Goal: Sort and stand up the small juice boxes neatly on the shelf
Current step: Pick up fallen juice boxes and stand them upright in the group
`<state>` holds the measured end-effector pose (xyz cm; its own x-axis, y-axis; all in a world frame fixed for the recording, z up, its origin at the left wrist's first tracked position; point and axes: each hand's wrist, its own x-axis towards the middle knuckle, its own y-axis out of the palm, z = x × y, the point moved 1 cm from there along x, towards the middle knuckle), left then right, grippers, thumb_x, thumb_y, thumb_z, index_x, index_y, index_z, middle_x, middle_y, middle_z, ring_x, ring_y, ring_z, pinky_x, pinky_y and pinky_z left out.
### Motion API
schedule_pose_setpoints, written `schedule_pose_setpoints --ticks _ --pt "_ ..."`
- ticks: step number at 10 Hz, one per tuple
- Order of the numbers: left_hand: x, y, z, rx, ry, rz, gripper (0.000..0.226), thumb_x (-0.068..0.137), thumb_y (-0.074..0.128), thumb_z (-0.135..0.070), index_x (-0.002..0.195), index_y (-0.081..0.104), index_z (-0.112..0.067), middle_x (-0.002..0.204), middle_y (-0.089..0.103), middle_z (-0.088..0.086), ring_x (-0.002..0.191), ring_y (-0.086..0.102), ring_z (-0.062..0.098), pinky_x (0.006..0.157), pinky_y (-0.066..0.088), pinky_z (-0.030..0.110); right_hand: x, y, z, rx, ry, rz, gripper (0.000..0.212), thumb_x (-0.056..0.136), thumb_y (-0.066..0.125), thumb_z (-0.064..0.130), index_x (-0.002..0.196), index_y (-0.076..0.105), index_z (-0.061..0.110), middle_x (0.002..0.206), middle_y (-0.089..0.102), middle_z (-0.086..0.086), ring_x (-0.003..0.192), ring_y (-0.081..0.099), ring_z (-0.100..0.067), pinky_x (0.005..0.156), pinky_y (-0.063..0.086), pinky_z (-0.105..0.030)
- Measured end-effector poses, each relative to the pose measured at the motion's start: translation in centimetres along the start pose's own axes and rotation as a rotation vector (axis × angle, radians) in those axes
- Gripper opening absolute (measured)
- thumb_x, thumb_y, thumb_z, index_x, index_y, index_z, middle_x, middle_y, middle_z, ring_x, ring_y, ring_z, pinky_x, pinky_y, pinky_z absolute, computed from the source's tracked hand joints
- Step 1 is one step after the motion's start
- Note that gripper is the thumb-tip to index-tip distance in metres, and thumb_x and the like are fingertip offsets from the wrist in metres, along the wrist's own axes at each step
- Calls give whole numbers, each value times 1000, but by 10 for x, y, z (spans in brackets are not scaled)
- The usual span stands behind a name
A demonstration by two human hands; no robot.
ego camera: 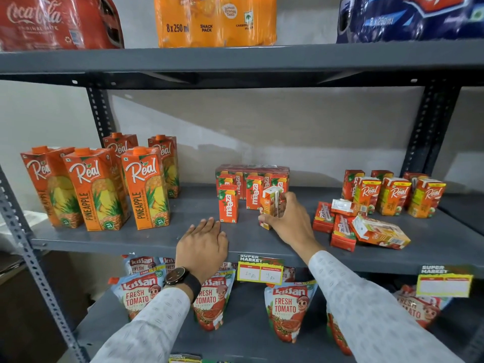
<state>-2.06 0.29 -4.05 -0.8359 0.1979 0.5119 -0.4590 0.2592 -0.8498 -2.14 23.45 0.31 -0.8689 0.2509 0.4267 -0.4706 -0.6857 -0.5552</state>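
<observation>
My right hand [286, 221] grips a small Real juice box [271, 205], held upright just above the grey shelf [157, 239] beside several standing Maaza boxes [229, 206]. My left hand [203, 244] lies flat on the shelf's front edge, fingers spread, holding nothing. To the right, a loose pile of small boxes lies on its sides [358, 226]. Behind the pile, several small Real boxes [395, 196] stand in a row.
Several tall Real pineapple cartons [146, 189] stand at the shelf's left. Shrink-wrapped drink packs [214, 19] sit on the shelf above. Kissan tomato pouches [285, 310] fill the shelf below. Price tags [260, 269] hang on the front edge. Slotted uprights [28, 258] frame the rack.
</observation>
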Motion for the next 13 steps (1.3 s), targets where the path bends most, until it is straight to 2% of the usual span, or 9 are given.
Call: schedule_pose_setpoints --ticks 1,2,3,5,8,9,10,11,13 --pt "0 1 1 1 -4 3 67 95 17 -43 134 62 -12 142 59 8 134 52 24 114 37 43 1 0 -2 133 33 80 68 84 84 32 138 44 26 128 67 5 104 67 -9 99 55 -38" --pt "1 1 0 4 -3 16 68 95 15 -43 134 61 -13 142 58 8 135 51 23 115 37 43 1 2 0 104 34 79 83 74 88 49 138 39 28 129 65 7 107 66 -10 94 54 -34" --pt "1 1 1 9 1 19 71 94 12 -45 137 59 -14 145 56 7 137 49 22 116 34 41 2 5 1 -2 5 60 79 75 86 52 135 41 26 129 66 5 113 68 -17 94 55 -37" --pt "1 0 1 4 0 24 70 95 12 -44 136 60 -14 144 57 7 136 50 22 115 36 42 2 1 -3 88 11 68 69 85 83 26 141 43 25 121 66 9 105 67 -11 95 55 -36" --pt "-9 -4 -17 -68 89 40 63 100 15 -43 140 55 -16 149 52 2 141 43 15 119 27 36 0 1 -6 108 8 103 61 94 72 11 147 43 22 131 64 3 121 64 -18 99 54 -37" --pt "-9 2 -42 -96 182 67 55 104 22 -40 143 50 -15 153 47 4 145 37 16 121 23 38 -4 0 -2 63 -33 28 73 87 81 29 147 40 24 136 62 1 117 64 -15 94 52 -32" --pt "-4 5 -50 -74 154 77 58 102 19 -41 146 47 -14 154 46 5 146 34 16 122 22 39 -5 2 3 -18 -90 -107 90 76 84 54 147 36 25 141 58 0 124 59 -18 99 49 -35" --pt "-6 7 -47 -68 129 67 60 101 16 -42 146 48 -16 154 46 3 145 36 15 122 24 38 -7 14 12 -44 -117 -180 94 75 81 62 149 33 28 143 56 1 125 60 -21 96 52 -38" --pt "-5 6 -47 -59 123 66 62 100 15 -43 144 50 -16 153 47 4 144 38 16 121 26 38 -10 23 18 -148 -147 -198 82 84 78 52 149 33 30 143 57 -4 120 64 -29 92 58 -50"
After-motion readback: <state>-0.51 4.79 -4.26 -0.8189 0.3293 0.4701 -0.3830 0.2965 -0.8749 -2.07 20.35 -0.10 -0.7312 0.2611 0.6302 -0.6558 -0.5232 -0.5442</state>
